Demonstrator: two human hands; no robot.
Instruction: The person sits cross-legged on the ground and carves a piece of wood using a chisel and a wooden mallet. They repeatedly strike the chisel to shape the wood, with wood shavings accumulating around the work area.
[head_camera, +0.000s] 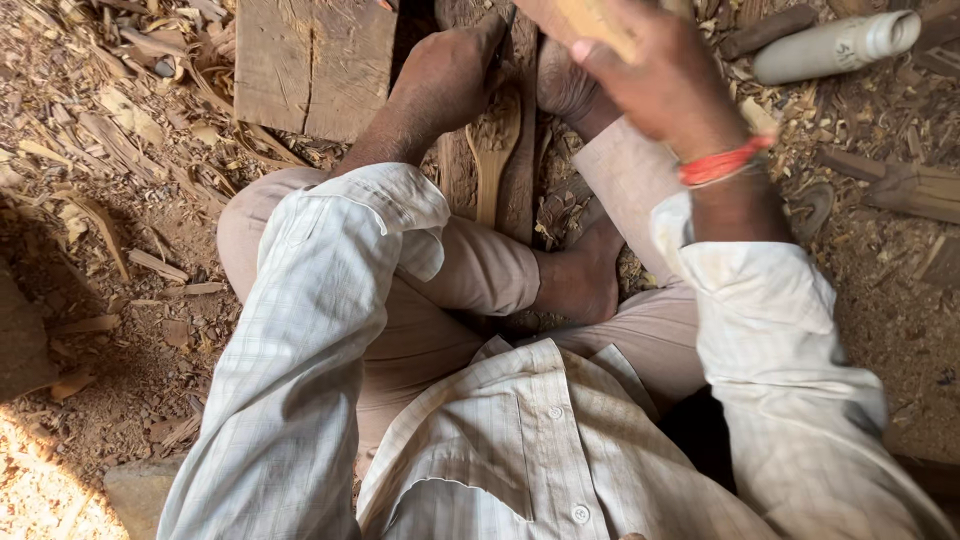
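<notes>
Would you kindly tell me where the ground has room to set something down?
Only chip-littered ground left of the left knee, below the wood block. Crowded between the left hand and right hand, around the wooden spoon.

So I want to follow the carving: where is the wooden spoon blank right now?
In the head view, the wooden spoon blank lies top centre on a plank, just below the left hand and beside a bare foot.

Soft shade, sunlit patch bottom-left; raised right hand (660, 70) motion-blurred.
</notes>
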